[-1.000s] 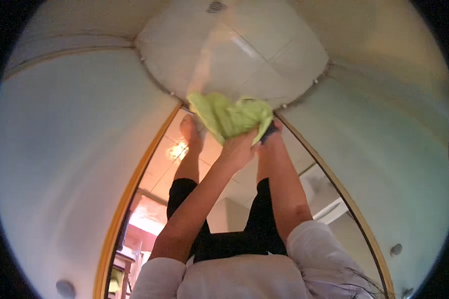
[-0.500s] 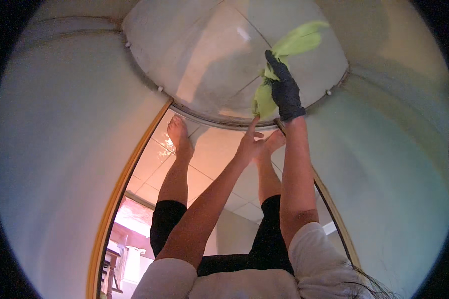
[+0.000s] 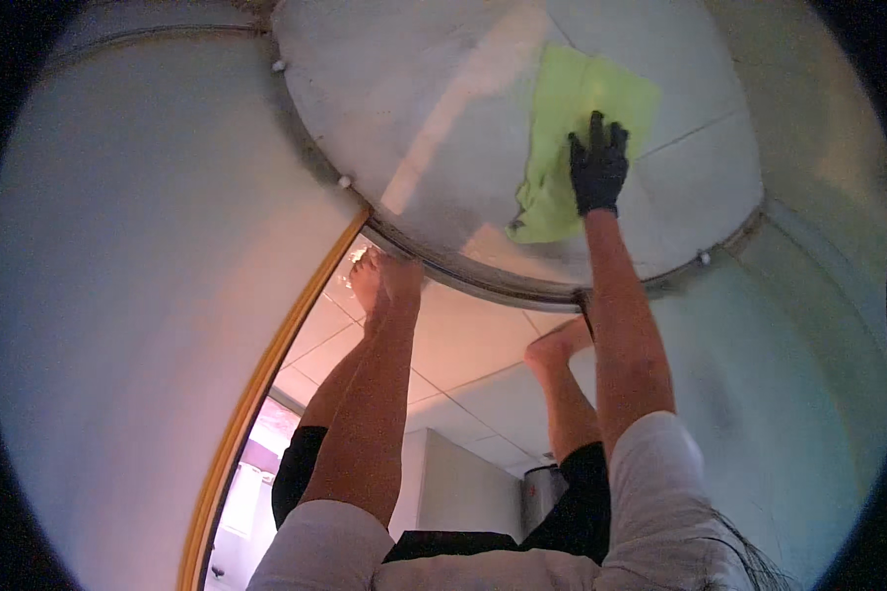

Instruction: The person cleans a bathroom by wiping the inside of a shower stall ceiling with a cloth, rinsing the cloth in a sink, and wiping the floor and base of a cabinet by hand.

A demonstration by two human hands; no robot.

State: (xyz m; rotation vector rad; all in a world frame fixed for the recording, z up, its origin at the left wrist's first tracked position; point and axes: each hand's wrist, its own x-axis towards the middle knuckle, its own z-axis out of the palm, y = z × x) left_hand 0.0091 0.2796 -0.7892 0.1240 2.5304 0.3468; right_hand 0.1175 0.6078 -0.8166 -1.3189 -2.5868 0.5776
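Note:
My right hand (image 3: 599, 169) wears a dark glove and lies flat on a bright green cloth (image 3: 567, 128), its fingers spread. The cloth is opened out on the pale tiled surface (image 3: 443, 128) beyond the threshold, its near left corner crumpled. My left hand (image 3: 402, 274) is bare and low beside my left foot (image 3: 366, 281), by the dark threshold strip (image 3: 463, 281). Its fingers are hidden, so I cannot see whether it holds anything.
Pale panels stand on both sides, the left panel (image 3: 148, 276) edged by a yellow-brown strip (image 3: 266, 384). Small white knobs (image 3: 345, 182) sit along the tiled surface's grimy rim. My right foot (image 3: 557, 343) stands on lighter floor tiles (image 3: 463, 340). A grey cylinder (image 3: 542, 492) shows behind me.
The bunched green cloth that my right hand held up is now spread flat under that hand. My left hand has moved away from the cloth, leftward to beside my left foot.

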